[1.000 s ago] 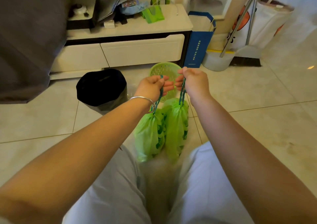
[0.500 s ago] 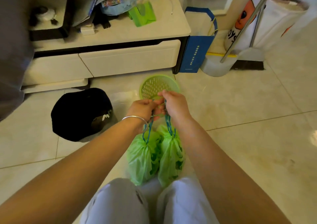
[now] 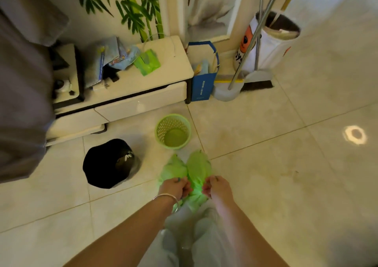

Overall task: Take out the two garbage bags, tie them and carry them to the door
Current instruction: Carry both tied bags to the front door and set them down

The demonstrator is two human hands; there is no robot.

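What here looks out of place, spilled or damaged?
Nothing is spilled or damaged. Only oddities: the cabinet top holds a loose heap of papers, and the floor shows faint smudges beside the green bags.

I see two bright green garbage bags (image 3: 190,169), a pale green mesh basket (image 3: 173,131), a black bin (image 3: 108,163), a blue paper bag (image 3: 201,87), cream floor tiles (image 3: 286,174) and green painted bamboo (image 3: 135,7) on the wall.
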